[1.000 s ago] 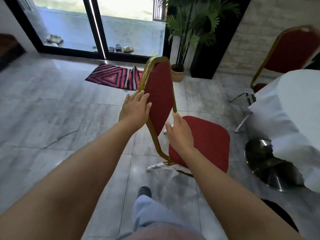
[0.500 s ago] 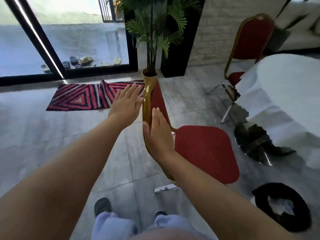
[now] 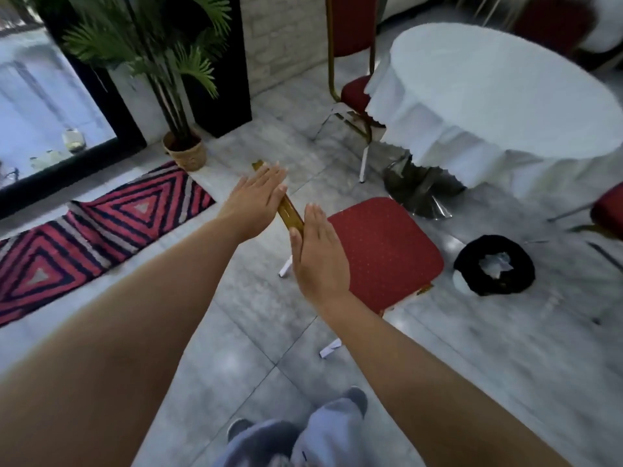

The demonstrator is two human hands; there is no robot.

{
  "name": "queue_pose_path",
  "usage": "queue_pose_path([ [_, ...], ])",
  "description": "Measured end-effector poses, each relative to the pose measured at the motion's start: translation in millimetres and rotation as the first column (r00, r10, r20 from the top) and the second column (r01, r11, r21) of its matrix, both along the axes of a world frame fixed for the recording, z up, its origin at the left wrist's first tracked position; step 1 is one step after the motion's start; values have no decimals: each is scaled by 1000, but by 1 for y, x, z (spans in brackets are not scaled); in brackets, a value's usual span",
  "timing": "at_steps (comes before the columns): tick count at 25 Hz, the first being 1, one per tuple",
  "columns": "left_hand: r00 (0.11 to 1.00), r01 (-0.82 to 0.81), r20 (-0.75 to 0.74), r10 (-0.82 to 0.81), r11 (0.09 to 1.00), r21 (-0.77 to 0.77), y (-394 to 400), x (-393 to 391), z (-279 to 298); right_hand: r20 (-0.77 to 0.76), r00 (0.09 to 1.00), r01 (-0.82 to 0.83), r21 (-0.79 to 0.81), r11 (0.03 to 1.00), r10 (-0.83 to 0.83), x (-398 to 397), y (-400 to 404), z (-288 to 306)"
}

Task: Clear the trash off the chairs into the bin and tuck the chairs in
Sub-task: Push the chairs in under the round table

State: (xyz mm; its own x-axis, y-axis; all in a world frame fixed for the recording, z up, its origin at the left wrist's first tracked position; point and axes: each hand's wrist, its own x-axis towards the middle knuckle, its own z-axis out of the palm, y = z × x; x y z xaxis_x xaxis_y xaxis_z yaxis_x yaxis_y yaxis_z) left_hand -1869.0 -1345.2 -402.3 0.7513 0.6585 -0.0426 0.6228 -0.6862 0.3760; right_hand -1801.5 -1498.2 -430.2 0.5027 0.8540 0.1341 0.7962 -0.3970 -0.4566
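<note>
I look straight down on a red-and-gold chair, its gold top rail (image 3: pixel 290 212) seen edge-on and its red seat (image 3: pixel 384 251) pointing toward the table. My left hand (image 3: pixel 256 200) lies flat over the rail's far end. My right hand (image 3: pixel 317 254) presses flat against the near end, thumb on the rail. Between them they hold the chair back. Only red fabric shows on the seat. The bin (image 3: pixel 472 264), lined with a black bag, stands on the floor right of the seat with crumpled white paper inside.
A round table with a white cloth (image 3: pixel 505 96) stands at the upper right on a chrome foot. A second red chair (image 3: pixel 354 92) is tucked at its far left, and a third (image 3: pixel 608 210) shows at the right edge. A potted palm (image 3: pixel 183 153) and striped rug (image 3: pixel 101 227) lie left.
The view has swung right and tilted down, bringing the table and bin into sight. The chair has turned so its seat faces the table, and my hands have gone from curled to flat on the back.
</note>
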Motion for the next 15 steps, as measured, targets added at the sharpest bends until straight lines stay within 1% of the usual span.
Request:
queue_pose_path([
  [2,998,58,29,-57,998,-37,11,3,-5,64,997,32,-21,999,-30,0,0,-3],
  [4,992,98,78,-95,995,-35,20,4,-9,111,993,34,-28,999,-30,-1,0,-5],
  [7,973,103,210,-99,995,-6,20,3,-15,138,990,30,-32,999,-26,2,2,-6],
  [8,968,95,234,-93,996,4,19,3,-17,143,989,32,-30,999,-27,3,2,-7],
  [12,974,73,208,-85,995,65,7,2,-18,183,983,13,-49,999,-3,6,-8,-8],
  [15,977,58,199,-72,995,76,-18,-1,-18,192,981,-3,-61,998,14,16,-28,-7],
])
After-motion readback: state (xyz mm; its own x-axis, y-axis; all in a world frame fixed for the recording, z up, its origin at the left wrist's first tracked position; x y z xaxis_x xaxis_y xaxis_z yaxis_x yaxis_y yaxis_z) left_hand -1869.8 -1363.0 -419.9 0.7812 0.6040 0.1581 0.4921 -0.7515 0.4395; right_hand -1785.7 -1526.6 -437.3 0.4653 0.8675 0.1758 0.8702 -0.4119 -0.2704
